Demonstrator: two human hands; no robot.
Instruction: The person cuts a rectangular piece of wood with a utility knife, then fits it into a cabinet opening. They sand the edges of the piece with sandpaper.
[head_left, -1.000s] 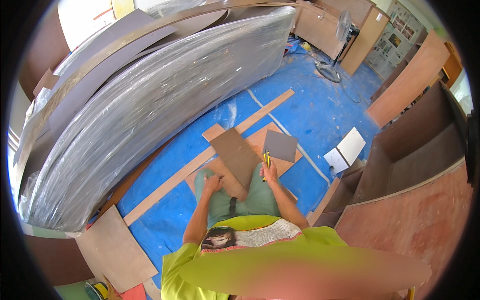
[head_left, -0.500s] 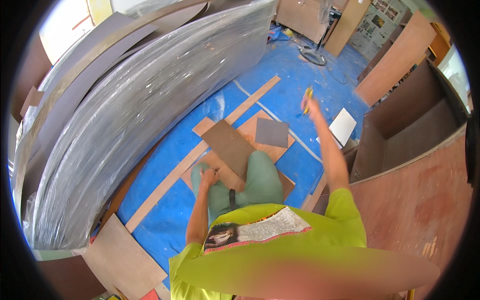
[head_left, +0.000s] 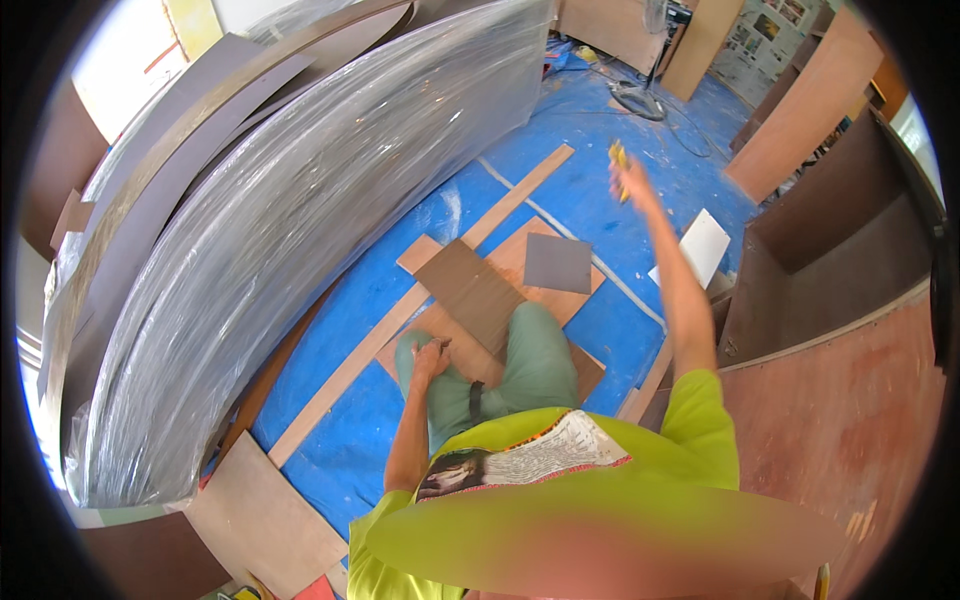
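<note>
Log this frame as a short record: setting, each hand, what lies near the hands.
setting: floor under a blue sheet
left hand: rests on the knee, beside the brown panel
right hand: raised, gripping a small yellow tool
nearby: grey square, long wood strip, white board, big wrapped panel

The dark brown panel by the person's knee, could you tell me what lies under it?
The dark brown panel lies on lighter plywood over blue floor sheeting. Its near end is hidden by the knee.
</note>
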